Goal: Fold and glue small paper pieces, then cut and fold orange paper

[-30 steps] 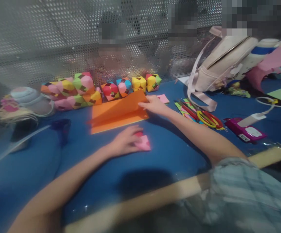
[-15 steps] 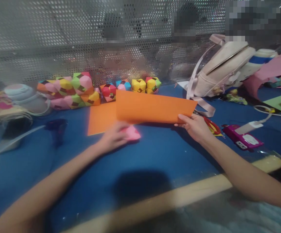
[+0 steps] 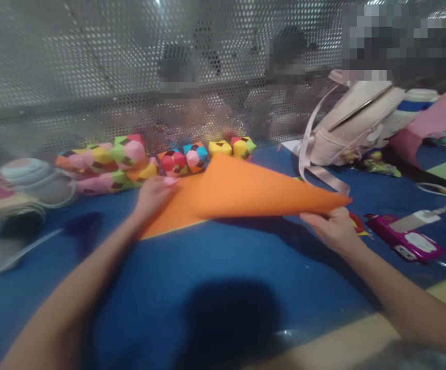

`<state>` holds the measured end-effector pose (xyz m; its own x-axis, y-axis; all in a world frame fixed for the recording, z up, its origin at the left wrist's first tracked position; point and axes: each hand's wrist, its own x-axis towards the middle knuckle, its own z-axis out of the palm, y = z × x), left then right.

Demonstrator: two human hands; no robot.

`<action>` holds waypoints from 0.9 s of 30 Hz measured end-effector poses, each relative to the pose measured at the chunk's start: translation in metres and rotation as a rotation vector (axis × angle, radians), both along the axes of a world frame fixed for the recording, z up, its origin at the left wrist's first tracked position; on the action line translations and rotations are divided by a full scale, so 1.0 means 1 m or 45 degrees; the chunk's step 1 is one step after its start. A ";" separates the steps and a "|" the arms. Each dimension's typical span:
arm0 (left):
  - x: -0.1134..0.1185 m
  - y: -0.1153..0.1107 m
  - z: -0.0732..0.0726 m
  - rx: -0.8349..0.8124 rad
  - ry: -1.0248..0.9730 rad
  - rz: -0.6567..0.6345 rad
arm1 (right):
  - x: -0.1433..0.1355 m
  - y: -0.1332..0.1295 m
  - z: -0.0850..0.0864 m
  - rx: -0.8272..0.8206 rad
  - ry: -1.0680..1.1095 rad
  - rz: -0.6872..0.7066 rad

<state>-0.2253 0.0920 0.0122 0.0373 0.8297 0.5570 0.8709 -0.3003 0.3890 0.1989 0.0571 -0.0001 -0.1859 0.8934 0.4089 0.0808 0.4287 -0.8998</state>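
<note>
My right hand pinches the right end of an orange paper sheet, which is lifted and bends over toward that side. Under its left part, another orange sheet lies on the blue table; whether the two are joined I cannot tell. My left hand, blurred, is closed on a small pink paper piece at the far left edge of the orange paper. Just behind it stand several folded paper balls in many colours, piled up.
A pale pink backpack leans against the perforated metal screen, its strap on the table. A purple device with a white plug lies at the right. A light-blue rounded object and cables are at the left. People stand behind the screen.
My left hand has moved left and away from me with the pink piece. My right hand has shifted right and slightly nearer, and the orange sheet has tilted and bent with it.
</note>
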 end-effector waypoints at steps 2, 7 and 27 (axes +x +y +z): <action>0.001 0.009 -0.004 -0.027 0.005 -0.018 | 0.002 -0.006 0.007 0.166 -0.263 0.338; 0.007 0.007 -0.002 -0.106 -0.005 -0.054 | -0.004 -0.015 0.028 0.262 -0.798 0.903; 0.033 -0.023 0.027 -0.243 0.146 0.184 | 0.008 -0.007 0.023 -0.257 -0.943 0.742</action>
<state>-0.1920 0.0691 0.0391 -0.0353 0.9205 0.3891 0.9410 -0.1005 0.3232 0.2073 0.0502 0.0228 -0.7720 0.6196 -0.1416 0.4811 0.4241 -0.7672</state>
